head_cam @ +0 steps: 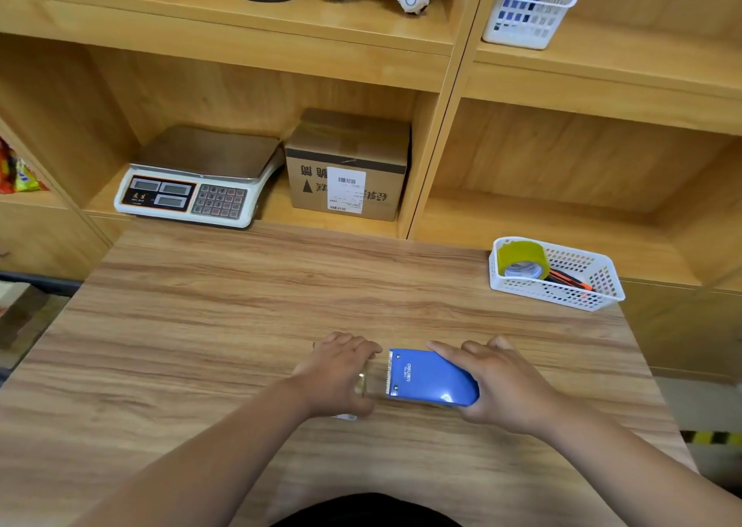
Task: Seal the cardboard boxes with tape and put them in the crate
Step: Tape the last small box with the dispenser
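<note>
The right hand (506, 386) has its fingers curled round the blue tape dispenser (433, 380). The left hand (341, 374), at its 9 o'clock, pinches the clear tape (375, 384). If it goes slack, the tape could stick to itself.

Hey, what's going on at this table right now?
A person is working with a blue tape dispenser over the wooden table. The right hand grips the dispenser, and the left hand holds the clear tape drawn out from its toothed edge. The one cardboard box in view sits on the shelf behind, beside a scale. A white basket at the table's far right holds a yellow tape roll. No crate is in view.
</note>
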The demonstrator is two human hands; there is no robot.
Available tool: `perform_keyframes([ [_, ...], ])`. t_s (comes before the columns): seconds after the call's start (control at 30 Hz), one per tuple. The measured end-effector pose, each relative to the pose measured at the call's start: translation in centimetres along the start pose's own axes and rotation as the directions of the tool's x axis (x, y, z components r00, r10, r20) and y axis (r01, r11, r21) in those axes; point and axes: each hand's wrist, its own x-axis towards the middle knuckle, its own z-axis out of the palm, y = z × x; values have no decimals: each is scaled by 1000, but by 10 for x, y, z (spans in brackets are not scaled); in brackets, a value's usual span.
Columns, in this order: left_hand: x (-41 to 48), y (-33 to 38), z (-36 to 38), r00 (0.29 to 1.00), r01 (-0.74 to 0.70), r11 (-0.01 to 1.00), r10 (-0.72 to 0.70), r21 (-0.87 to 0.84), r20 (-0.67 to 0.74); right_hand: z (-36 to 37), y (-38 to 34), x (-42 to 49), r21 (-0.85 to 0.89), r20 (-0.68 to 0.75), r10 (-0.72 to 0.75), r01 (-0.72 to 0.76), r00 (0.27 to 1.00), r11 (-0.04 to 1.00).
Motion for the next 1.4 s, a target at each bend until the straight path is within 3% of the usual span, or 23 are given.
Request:
perform_keyframes([
  [0.23,0,2,-1,1000,9,1000,-9,2,12,9,10,-2,140,-25,-31,34,999,990],
  [0.67,-1,5,2,999,51,999,-51,-15,-3,22,24,1,196,-40,-75,81,996,977],
  [0.87,1,6,3,998,60,998,-60,-12,-2,19,36,-3,126,5,-76,75,997,989],
  [1.0,6,8,-3,989,148,971,-144,-187,32,10,30,3,-38,43,-81,82,996,996],
  [1.13,9,10,3,962,230,932,-261,-281,-77,7,21,8,-173,69,-111,121,991,977],
  [1.4,8,22,7,904,314,885,-389,-345,-174,2,4,14,-239,5,-117,114,993,964],
])
